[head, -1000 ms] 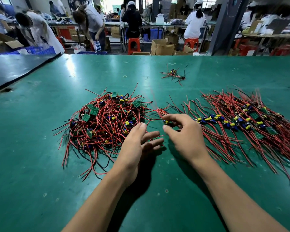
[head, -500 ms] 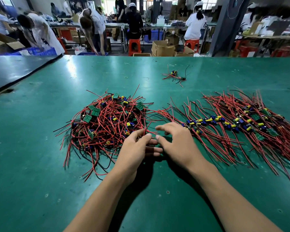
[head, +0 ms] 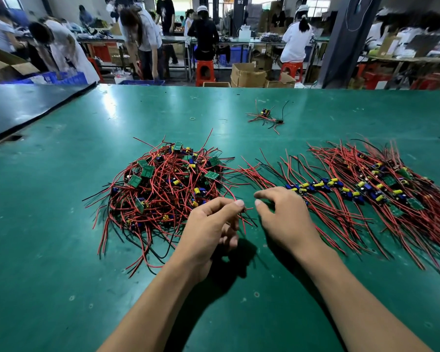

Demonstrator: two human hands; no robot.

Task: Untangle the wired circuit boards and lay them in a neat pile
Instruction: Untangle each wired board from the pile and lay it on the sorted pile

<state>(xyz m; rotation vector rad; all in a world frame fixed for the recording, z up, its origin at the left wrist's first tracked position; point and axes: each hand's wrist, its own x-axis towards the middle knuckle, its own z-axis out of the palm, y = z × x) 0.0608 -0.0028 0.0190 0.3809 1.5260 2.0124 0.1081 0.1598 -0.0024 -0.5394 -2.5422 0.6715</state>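
Two lots lie on the bench (head: 61,250): tangled heap (head: 168,189) left, neat pile (head: 353,196) right. At the heap's near edge the left hand (head: 208,224) pinches a wire (head: 245,217) in its fingers (head: 229,203); the right hand (head: 285,219) hangs loose, empty. Tugging hard could drag snagged boards (head: 148,171) along.

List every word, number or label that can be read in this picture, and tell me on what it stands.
No text can be read.
Green circuit boards in the tangled pile: markings, if any, too small.
Cardboard boxes behind the table: print, if any, too blurred.
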